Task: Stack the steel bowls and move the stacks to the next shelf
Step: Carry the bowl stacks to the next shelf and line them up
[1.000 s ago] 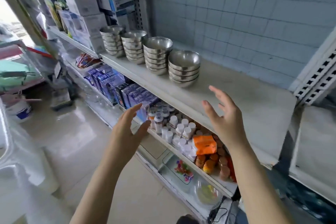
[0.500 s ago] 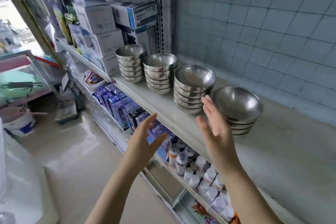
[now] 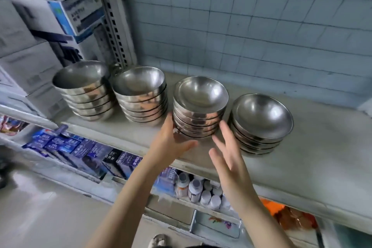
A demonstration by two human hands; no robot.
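Note:
Several stacks of steel bowls stand in a row on the grey shelf [image 3: 314, 159]: a far-left stack [image 3: 84, 90], a second stack [image 3: 141, 94], a third stack [image 3: 199, 106] and a right stack [image 3: 261, 121]. My left hand [image 3: 171, 143] is at the left side of the third stack's base, fingers straight, touching or nearly touching it. Just right of that stack's base, my right hand [image 3: 227, 153] is spread, fingers straight, between the third and right stacks. Neither hand holds anything.
White and blue cartons [image 3: 40, 32] fill the shelf left of a slotted upright [image 3: 114, 24]. The tiled wall [image 3: 261, 26] backs the shelf. Below are blue boxes [image 3: 80, 151], white bottles [image 3: 199, 189] and orange items [image 3: 289, 213]. The shelf surface extends right of the stacks.
The view has come closer to the bowl stacks. Both hands have reached forward and up from below the shelf edge to either side of the third stack.

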